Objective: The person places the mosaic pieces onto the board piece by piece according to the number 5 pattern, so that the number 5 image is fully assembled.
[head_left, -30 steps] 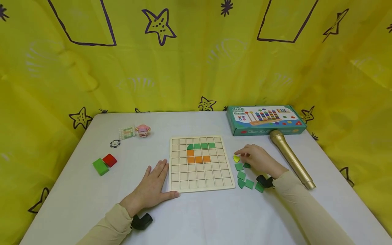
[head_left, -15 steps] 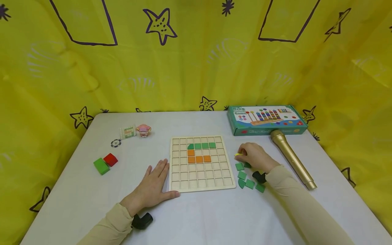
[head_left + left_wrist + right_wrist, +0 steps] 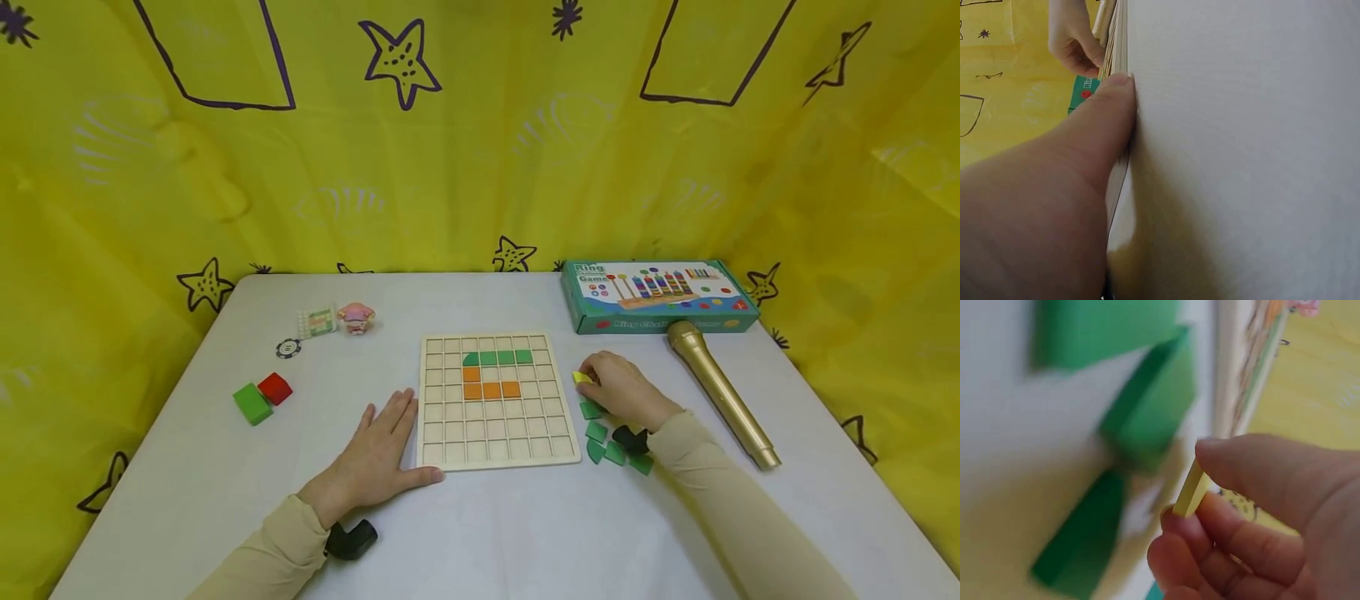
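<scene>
My right hand (image 3: pixel 624 388) pinches a small yellow tile (image 3: pixel 1189 490) between thumb and fingertips, just right of the wooden grid board (image 3: pixel 497 455). Set in the board's squares are a row of green tiles (image 3: pixel 506 357), the leftmost with a rounded corner, and several orange tiles (image 3: pixel 491 391) below it. My left hand (image 3: pixel 375 458) lies with straight fingers along the board's left edge, its thumb (image 3: pixel 1100 122) at the near left corner. Loose green tiles (image 3: pixel 596 431) lie below my right hand, partly hidden by it and the wrist camera.
Behind my right hand stands a green game box (image 3: pixel 660 297), with a gold microphone (image 3: pixel 723 396) lying in front of it. On the left are green (image 3: pixel 252 404) and red blocks (image 3: pixel 276 388), a poker chip (image 3: pixel 288 348), a pattern card (image 3: pixel 318 322) and a pink figurine (image 3: pixel 356 317).
My right fingers have closed on the yellow tile, which lay flat at the fingertips before and is now tilted in the pinch. The left hand stays put; the head view has shifted slightly.
</scene>
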